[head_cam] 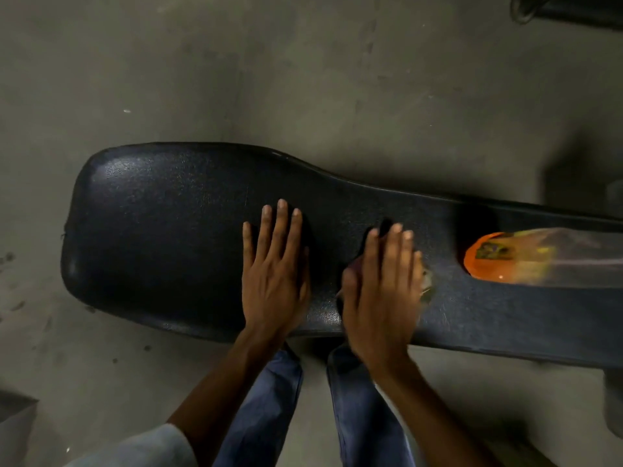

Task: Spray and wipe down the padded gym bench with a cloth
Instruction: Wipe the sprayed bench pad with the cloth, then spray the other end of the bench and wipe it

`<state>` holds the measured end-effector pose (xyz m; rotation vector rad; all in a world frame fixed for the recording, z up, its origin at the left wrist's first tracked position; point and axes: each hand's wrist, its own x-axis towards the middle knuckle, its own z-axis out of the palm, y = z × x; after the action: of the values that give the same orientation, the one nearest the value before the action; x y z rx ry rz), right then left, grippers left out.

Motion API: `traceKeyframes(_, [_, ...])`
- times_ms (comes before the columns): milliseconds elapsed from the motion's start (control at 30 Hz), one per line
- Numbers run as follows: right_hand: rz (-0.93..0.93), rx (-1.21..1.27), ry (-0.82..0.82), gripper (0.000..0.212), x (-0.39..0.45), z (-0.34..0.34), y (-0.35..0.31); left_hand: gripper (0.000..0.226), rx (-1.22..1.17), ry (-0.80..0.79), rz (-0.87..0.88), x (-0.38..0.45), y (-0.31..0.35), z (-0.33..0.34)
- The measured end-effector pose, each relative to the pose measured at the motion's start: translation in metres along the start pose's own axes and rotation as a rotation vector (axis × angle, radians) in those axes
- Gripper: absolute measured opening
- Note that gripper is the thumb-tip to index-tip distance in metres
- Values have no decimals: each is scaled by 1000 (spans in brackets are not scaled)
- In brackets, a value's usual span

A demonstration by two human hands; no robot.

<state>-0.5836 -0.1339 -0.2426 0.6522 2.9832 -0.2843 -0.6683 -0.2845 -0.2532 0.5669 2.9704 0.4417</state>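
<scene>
- Long black textured padded vinyl bench (pixel 161 230) lying across grey concrete floor (pixel 303 79).
- Left hand (pixel 274 274) flat, fingers straight, pressing the pad.
- Right hand (pixel 384 291) flat over mostly hidden cloth (pixel 425 281).
- Probably soft, limp cloth; best pressed under the palm.

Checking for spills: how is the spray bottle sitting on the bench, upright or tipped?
Tipped: the spray bottle lies on its side along the bench, orange end toward the right hand.
</scene>
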Motion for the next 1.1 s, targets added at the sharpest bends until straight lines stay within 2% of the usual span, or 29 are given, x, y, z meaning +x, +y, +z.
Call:
traceKeyframes(67, [-145, -9, -16, 69, -12, 9, -14, 61, -12, 7, -2, -1, -1, 1])
traceKeyframes(167, [-270, 30, 8, 68, 14, 13, -17, 62, -15, 10, 3, -2, -3, 3])
traceKeyframes(300, [-303, 172, 47, 69, 56, 3, -11, 66, -9, 15, 6, -2, -3, 3])
traceKeyframes(400, [-263, 465, 120, 62, 36, -9, -4, 62, -74, 57, -21, 0, 0, 2])
traceKeyframes(500, [-194, 606, 186, 50, -4, -12, 17, 56, -189, 103, -65, 2, 11, 1])
traceKeyframes(633, [-111, 631, 203, 45, -12, -5, 36, 51, -342, 119, 9, -1, 41, 2])
traceKeyframes(733, [-128, 653, 183, 43, -2, -11, 40, 62, -379, 106, 84, -4, 61, 0])
traceKeyframes(800, [-109, 666, 193, 42, 0, -22, 44, 60, -402, 131, 83, -4, 75, -7])
traceKeyframes(900, [-38, 684, 267, 33, -1, -41, 53, 44, -400, 217, 117, -2, 97, -16])
traceKeyframes(1100, [126, 693, 460, 24, -22, -71, 76, 38, -519, 196, 260, 9, 134, -22])
